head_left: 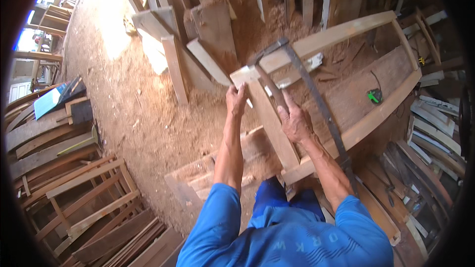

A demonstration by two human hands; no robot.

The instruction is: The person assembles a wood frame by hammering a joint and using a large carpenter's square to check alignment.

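A long, curved wooden frame of pale planks stretches from in front of me toward the far right. My left hand is closed around the far left corner of its end board, thumb on the near side. Along the inner side of that board, my right hand is wrapped round a brown stick; its far tip reaches the corner joint. A dark metal bar clamp lies across the frame, its far jaw beside that corner. The fingertips under the wood are hidden.
A green and black tape measure rests on a wide board inside the frame. Upright planks lean at the far side. Stacked frames lie left, and curved offcuts are piled right. Sawdust covers the ground.
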